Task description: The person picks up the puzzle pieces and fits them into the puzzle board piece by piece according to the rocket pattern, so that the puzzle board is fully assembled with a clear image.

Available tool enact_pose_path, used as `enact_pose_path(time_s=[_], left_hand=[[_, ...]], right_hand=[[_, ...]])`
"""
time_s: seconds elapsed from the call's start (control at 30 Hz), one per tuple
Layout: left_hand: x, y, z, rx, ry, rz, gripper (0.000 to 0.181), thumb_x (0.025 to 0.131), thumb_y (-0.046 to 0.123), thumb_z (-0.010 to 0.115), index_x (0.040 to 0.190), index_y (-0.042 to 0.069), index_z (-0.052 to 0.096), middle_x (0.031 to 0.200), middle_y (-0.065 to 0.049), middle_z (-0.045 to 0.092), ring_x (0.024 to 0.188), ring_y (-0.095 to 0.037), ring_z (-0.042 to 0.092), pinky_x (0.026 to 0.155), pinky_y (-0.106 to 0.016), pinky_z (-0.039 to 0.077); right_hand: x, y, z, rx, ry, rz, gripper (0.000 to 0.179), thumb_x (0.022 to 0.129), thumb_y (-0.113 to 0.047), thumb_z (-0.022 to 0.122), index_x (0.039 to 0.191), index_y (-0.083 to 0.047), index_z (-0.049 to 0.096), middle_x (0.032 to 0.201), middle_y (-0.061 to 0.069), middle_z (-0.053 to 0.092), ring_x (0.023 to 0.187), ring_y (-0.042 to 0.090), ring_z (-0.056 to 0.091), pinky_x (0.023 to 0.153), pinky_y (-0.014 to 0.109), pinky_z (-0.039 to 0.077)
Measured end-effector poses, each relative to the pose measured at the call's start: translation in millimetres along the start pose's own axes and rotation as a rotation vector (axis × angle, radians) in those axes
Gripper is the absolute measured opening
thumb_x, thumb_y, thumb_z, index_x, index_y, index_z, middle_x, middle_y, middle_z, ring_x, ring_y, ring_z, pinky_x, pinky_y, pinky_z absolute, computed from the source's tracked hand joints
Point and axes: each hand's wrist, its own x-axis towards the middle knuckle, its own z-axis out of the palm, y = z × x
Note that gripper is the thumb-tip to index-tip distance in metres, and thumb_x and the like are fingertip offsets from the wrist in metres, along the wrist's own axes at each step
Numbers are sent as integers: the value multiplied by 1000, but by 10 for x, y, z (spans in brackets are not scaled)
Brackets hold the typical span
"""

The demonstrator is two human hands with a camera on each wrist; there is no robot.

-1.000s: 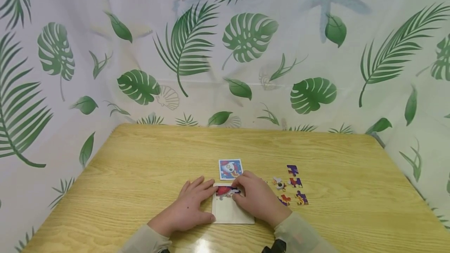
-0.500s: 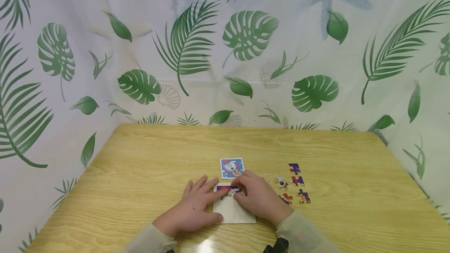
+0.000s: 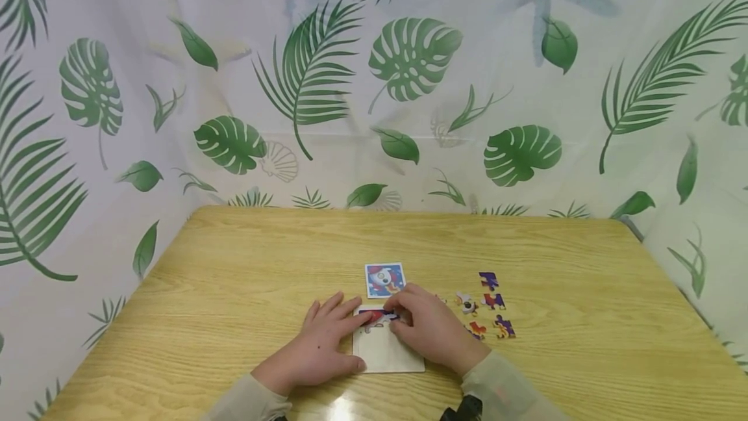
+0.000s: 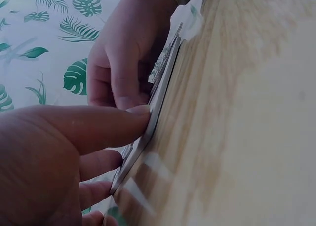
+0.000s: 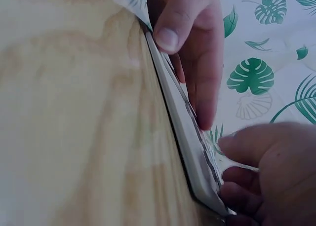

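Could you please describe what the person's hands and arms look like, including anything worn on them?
The left hand and right hand are bare, without gloves. The left sleeve and right sleeve are long and pale beige. A black object, partly cut off, shows beside the right one.

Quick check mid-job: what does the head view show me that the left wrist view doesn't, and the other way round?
Only the head view: the printed face of the picture card beyond the board, and the loose puzzle pieces lying to the board's right.

Only the left wrist view: the board's side profile, seen from low down, with a close-up of the left thumb at its edge.

Both: the left hand, the right hand, the board, the wooden table and the leaf-print cloth.
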Motion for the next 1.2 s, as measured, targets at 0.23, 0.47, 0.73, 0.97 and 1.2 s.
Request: enact_pose_path(time_s=[0.23,0.47,0.73,0.97,1.2], left_hand=[[-11,-2,1,-7,22,-7,80,83,44,78,153,20,48,163,-12,30,152,-36,14,117,-64,2],[-17,-16,-18,-20,14,1,79,83,42,78,154,22,47,164,-10,29,153,-35,12,118,-63,0],[-5,-40,-9,-29,16,4,79,83,41,79,153,23,48,164,-10,29,153,-36,13,117,-64,-1],[-7,-26,4,-31,-3,-14,79,83,42,79,153,24,48,164,-9,29,153,-35,12,118,-63,-2],[-10,-10,-24,-31,-2,-16,78,84,41,77,153,24,48,165,-9,28,153,-34,10,118,-62,-3]], right_hand=[[-5,130,-220,11,73,26,16,95,-20,70,111,-21,74,104,-12,61,90,11,57,80,34,52],[-73,581,-618,-65,167,94,24,98,-21,67,119,-12,72,115,0,64,104,24,61,86,48,53],[-290,1047,-1017,-58,193,221,34,101,-25,63,129,-5,65,116,12,61,99,28,58,84,49,51],[-398,1299,-1046,-65,162,271,37,101,-23,62,132,-3,65,111,12,61,97,26,57,83,47,48],[-366,1381,-999,-73,138,227,38,99,-24,66,132,-4,66,103,7,57,89,22,53,78,43,47]])
